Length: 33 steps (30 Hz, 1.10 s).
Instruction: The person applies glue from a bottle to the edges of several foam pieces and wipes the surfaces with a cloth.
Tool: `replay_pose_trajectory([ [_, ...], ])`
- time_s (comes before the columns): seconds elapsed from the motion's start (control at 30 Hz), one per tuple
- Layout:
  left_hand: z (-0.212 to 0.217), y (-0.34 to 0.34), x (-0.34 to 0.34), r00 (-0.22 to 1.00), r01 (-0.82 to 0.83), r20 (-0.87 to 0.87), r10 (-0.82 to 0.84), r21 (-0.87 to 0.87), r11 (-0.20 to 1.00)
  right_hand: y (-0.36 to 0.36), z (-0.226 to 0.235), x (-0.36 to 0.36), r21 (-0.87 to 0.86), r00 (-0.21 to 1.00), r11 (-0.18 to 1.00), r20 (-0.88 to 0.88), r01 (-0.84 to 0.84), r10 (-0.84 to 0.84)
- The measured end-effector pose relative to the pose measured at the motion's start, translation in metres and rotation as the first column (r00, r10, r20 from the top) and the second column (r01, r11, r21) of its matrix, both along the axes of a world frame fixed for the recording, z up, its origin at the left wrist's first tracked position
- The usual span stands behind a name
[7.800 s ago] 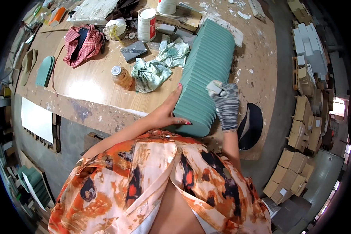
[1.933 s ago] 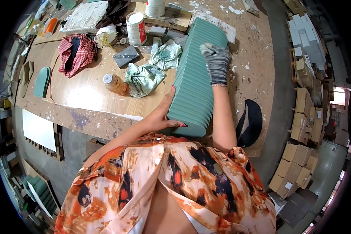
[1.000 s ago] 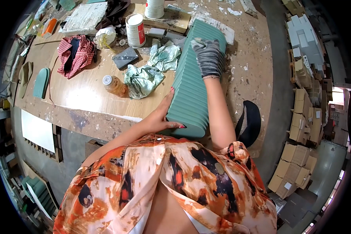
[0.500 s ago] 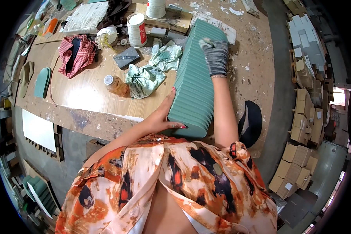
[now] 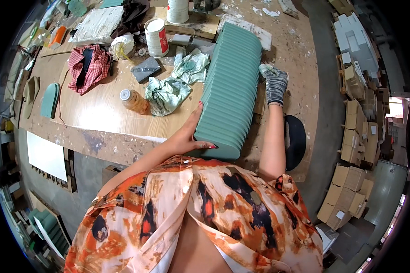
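A long green ribbed block [image 5: 228, 91], rounded along its right side, lies lengthwise on the workbench. My bare left hand [image 5: 187, 138] grips its near left corner, thumb on the near end and fingers along the left side. To the right of the block, apart from it, is my right hand [image 5: 276, 85] in a grey striped glove. Its fingers are closed on a small pale-green stained rag [image 5: 268, 69]. Two crumpled stained cloths, a nearer cloth [image 5: 166, 95] and a farther cloth [image 5: 191, 65], rest left of the block.
A jar of orange-brown liquid [image 5: 134, 101], a grey block [image 5: 146, 68] and a white can [image 5: 156, 38] stand to the left. Beyond are a red checked cloth [image 5: 87, 68] and a green rounded piece [image 5: 50, 100]. A black curved item [image 5: 296, 143] lies by my right forearm. Cardboard boxes [image 5: 346, 195] are stacked at right.
My right hand has come off the top of the green ribbed block and moved right and nearer, with the rag. My left hand keeps its hold.
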State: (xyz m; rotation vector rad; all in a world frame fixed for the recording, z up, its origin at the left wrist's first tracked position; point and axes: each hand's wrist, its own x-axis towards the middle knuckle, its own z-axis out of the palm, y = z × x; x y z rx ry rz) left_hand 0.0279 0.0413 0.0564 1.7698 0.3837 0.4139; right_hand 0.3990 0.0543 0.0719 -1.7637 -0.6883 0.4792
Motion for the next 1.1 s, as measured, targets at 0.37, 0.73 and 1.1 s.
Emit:
replay_pose_trajectory([
  [0.37, 0.002, -0.001, 0.001, 1.000, 0.009, -0.024, -0.010, -0.039, 0.999, 0.080, 0.001, -0.048, -0.051, 0.905, 0.991, 0.405, -0.123, 0.134],
  [0.73, 0.001, -0.001, -0.001, 1.000, -0.001, -0.002, 0.001, -0.039, 0.999, 0.127, 0.014, -0.098, -0.160, 0.695, 0.976, 0.685, -0.149, 0.219],
  [1.1, -0.007, -0.001, 0.000, 1.000, 0.009, -0.015, -0.009, -0.010, 1.000, 0.080, 0.015, -0.049, -0.166, 0.644, 0.977, 0.735, -0.136, 0.215],
])
